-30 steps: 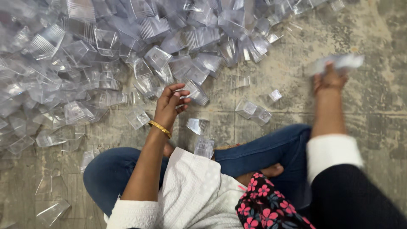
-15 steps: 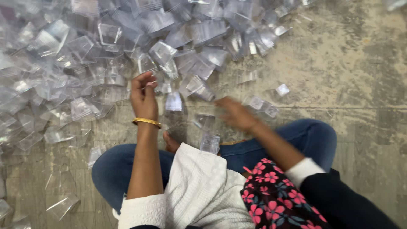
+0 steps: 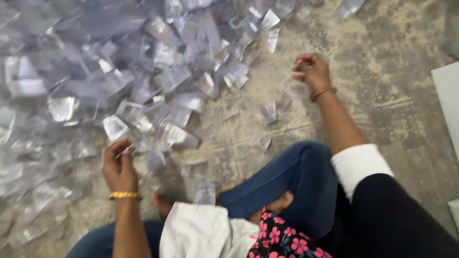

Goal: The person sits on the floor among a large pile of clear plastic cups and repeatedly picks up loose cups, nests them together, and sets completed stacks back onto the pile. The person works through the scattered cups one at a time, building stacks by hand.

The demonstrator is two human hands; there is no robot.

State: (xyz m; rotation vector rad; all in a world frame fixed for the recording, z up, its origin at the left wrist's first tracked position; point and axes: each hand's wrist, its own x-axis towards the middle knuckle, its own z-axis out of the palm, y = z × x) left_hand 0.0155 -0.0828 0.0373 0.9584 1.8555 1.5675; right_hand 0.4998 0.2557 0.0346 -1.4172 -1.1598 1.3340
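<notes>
Clear plastic pieces (image 3: 119, 81) heaped upper left of frame on concrete floor (image 3: 397, 119). Left hand (image 3: 119, 165) pinches one piece at heap edge; right hand (image 3: 311, 70) curled shut, contents unclear. Likely sorting step; next needs clean single-piece pick.

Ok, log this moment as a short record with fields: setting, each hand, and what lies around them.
setting: person seated cross-legged on a bare concrete floor
left hand: left hand raised at the edge of the pile, fingers pinched on a small clear plastic piece
right hand: right hand loosely curled over the floor, right of the pile; contents cannot be told
pile: heap of clear plastic containers across the upper left
strays: a few loose clear pieces between hands
clothing: blue jeans, white cloth on lap
</notes>
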